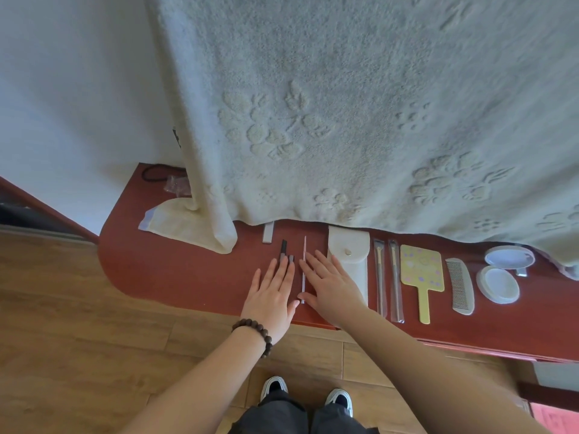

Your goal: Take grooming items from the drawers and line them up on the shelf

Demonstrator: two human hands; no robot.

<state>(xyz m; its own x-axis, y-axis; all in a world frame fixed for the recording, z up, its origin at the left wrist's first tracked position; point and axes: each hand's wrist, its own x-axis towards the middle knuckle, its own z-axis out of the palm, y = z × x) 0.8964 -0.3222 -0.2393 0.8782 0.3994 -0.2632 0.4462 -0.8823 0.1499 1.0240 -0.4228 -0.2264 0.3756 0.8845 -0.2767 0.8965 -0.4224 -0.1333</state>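
Both hands lay flat with fingers straight, gripping nothing: the left hand point(271, 296) had its fingertips on a dark stick point(283, 249), the right hand point(329, 285) rested just beside a thin pink stick point(303, 270) between them. Along the red shelf point(175, 277) to the right sat a white pouch point(348, 261), two wrapped brushes point(388, 277), a yellow mirror point(422, 274), a comb point(460, 286) and two round cases point(498, 285). Behind hung a pale towel point(344, 104)
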